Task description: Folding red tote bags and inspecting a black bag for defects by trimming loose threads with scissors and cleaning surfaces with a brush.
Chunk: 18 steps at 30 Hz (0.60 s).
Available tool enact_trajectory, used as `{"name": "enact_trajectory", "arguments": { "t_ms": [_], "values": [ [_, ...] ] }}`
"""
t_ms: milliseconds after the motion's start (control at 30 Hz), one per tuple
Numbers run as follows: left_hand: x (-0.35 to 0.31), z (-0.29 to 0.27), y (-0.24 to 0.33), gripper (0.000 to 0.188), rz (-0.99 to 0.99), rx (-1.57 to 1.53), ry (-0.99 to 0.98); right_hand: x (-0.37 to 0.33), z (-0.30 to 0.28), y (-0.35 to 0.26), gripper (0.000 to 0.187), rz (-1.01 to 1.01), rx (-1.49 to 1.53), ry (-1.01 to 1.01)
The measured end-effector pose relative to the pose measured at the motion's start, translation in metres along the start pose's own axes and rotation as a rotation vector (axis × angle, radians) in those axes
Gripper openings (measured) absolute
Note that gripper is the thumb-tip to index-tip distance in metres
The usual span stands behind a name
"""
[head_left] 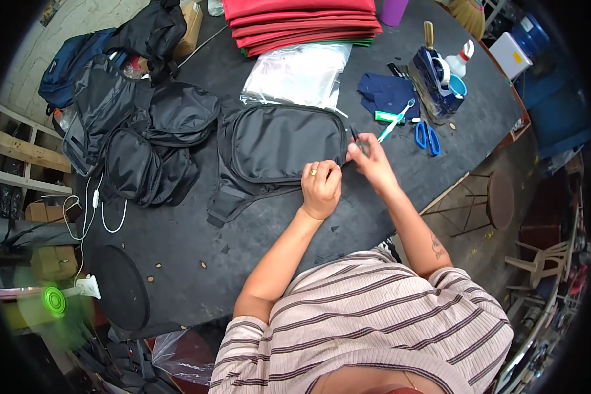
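Under the left hand: black waist bag, its edge pressed by curled fingers. Right hand: fingertips pinched on a small dark tool at the bag's corner; blue scissors beyond.

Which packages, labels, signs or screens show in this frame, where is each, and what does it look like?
Clear plastic bag: flat and shiny, on the dark table behind the black fabric waist bag.
Brown cardboard box: far left table edge, partly under dark bags.
White box with a yellow label: off the table, upper right.
White squeeze bottle with a red tip: upright by the blue pouch.
No signs or screens in view.
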<state>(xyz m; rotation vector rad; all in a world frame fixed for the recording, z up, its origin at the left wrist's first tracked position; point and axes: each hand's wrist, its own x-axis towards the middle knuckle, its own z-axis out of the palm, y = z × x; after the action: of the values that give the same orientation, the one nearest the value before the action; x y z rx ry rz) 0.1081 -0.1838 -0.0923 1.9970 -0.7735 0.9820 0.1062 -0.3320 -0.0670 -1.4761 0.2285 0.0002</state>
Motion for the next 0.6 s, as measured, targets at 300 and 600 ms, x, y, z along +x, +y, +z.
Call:
{"name": "enact_trajectory", "arguments": {
  "t_ms": [300, 600],
  "values": [
    [-0.004, 0.002, -0.002, 0.011, -0.016, 0.015, -0.022, -0.046, -0.001, -0.012, 0.025, -0.671, -1.07, 0.196],
    [-0.004, 0.001, -0.002, 0.011, -0.033, 0.023, -0.034, -0.039, 0.0, -0.012, 0.023, -0.731, -1.059, 0.155]
  ]
}}
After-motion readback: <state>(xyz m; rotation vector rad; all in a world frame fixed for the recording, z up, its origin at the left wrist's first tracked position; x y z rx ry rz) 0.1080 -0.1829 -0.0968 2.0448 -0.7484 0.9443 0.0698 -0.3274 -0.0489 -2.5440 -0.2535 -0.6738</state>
